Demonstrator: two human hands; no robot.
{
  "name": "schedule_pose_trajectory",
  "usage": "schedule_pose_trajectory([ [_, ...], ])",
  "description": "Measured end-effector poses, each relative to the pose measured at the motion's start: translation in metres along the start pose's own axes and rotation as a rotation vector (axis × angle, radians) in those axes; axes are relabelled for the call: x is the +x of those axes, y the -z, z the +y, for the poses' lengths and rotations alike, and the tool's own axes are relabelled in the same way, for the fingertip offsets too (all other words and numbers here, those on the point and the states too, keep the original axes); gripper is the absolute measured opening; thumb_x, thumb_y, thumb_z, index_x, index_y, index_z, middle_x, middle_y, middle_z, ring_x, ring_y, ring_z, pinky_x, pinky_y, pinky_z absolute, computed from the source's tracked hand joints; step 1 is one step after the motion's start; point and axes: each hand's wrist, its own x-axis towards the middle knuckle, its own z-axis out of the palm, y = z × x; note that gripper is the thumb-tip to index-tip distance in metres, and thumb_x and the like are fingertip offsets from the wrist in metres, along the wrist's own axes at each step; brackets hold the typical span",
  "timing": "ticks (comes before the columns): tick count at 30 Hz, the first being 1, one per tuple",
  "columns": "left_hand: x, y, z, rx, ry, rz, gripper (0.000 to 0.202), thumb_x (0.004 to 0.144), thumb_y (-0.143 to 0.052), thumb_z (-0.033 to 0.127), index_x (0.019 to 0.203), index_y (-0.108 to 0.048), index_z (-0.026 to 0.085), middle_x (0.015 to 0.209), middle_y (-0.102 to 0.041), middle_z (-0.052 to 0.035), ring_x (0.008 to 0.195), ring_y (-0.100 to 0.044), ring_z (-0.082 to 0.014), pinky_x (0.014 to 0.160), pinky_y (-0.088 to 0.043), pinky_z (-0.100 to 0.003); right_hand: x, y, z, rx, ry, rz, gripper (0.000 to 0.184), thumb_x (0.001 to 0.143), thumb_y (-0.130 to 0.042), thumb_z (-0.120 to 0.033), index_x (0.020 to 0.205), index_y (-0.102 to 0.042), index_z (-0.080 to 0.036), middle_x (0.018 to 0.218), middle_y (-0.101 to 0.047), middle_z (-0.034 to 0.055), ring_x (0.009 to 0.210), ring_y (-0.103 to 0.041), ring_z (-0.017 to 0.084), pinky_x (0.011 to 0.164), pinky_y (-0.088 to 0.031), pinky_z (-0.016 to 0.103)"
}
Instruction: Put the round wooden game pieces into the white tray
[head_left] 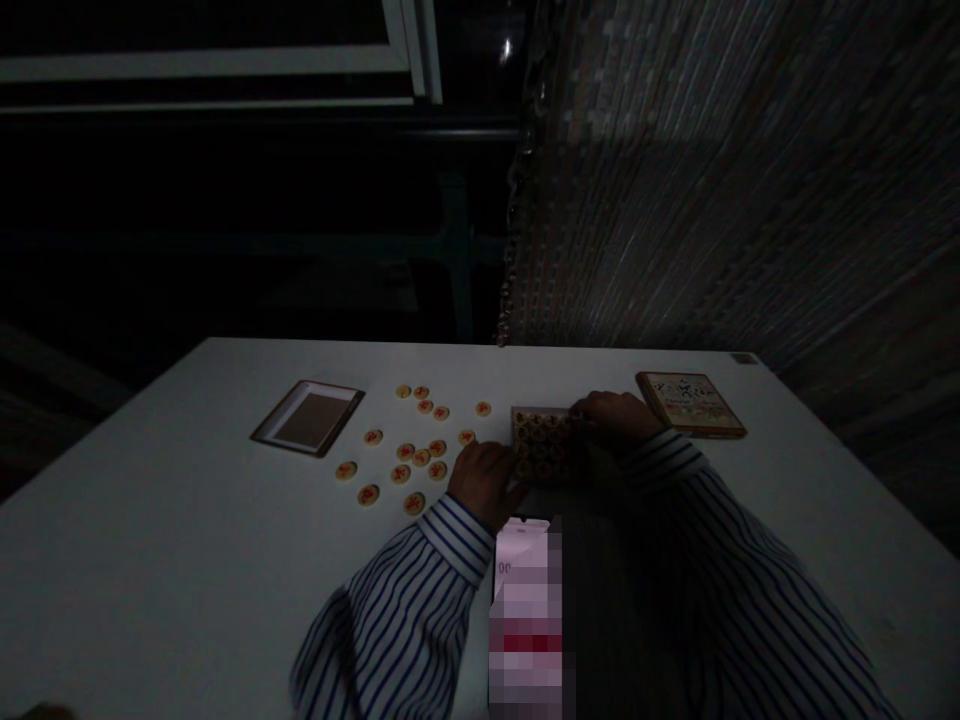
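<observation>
A small rectangular box (514, 412) sits on the table, filled with rows of Chinese chess pieces (543, 436) that look dark-marked. Around its left edge my left hand (486, 482) is closed, fingers bent and thumb toward the near corner. My right hand (619, 415) grips the far right corner of the same box with curled fingers; its thumb is lost in shadow. Left of the box, several round Chinese chess pieces with red characters (421, 457) lie scattered, one (466, 438) close to my left hand.
A phone (523, 545) with a lit screen, partly blurred out, lies before the box. An open box part with a pale rim (304, 418) lies at left. A printed square box (694, 403) stands at right. Behind the white table (187, 560) hangs a string curtain (675, 200). The scene is dim.
</observation>
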Motion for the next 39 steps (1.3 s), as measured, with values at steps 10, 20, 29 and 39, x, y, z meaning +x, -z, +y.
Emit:
schedule_pose_trajectory([
  [10, -0.001, -0.004, -0.009, 0.034, -0.047, -0.030, 0.035, 0.074, -0.054, 0.036, 0.105, -0.056, 0.018, 0.104, -0.061, -0.0078, 0.099, -0.052, -0.0239, 0.088, -0.038, -0.043, -0.040, -0.004, -0.002, 0.173, 0.090, 0.090, 0.026, 0.077, -0.048, -0.030, 0.097, -0.061, -0.020, 0.086, -0.062, 0.0058, 0.076, -0.056, 0.015, 0.064, -0.038, 0.025],
  [20, -0.002, -0.005, -0.008, 0.047, -0.037, -0.059, 0.032, 0.073, -0.054, 0.032, 0.103, -0.057, 0.020, 0.101, -0.061, -0.0071, 0.098, -0.053, -0.0234, 0.087, -0.039, -0.042, -0.058, -0.003, -0.019, 0.088, 0.116, -0.006, 0.027, 0.080, -0.043, -0.033, 0.087, -0.064, -0.019, 0.084, -0.062, 0.0077, 0.073, -0.058, 0.015, 0.062, -0.038, 0.026],
  [29, -0.003, -0.006, -0.011, 0.049, -0.066, -0.045, 0.035, 0.073, -0.054, 0.030, 0.105, -0.055, 0.018, 0.101, -0.061, -0.0086, 0.097, -0.053, -0.0232, 0.086, -0.040, -0.042, -0.049, 0.003, -0.027, -0.045, 0.095, -0.103, 0.027, 0.081, -0.040, -0.031, 0.085, -0.064, -0.018, 0.084, -0.063, 0.0087, 0.073, -0.060, 0.018, 0.059, -0.037, 0.028],
  [39, -0.002, -0.006, -0.010, 0.054, -0.060, -0.024, 0.031, 0.073, -0.053, 0.031, 0.102, -0.057, 0.018, 0.098, -0.061, -0.0086, 0.095, -0.054, -0.0236, 0.085, -0.041, -0.042, -0.045, 0.004, -0.028, -0.066, 0.060, -0.088, 0.026, 0.081, -0.041, -0.032, 0.086, -0.063, -0.019, 0.086, -0.064, 0.0089, 0.076, -0.061, 0.019, 0.061, -0.038, 0.028],
])
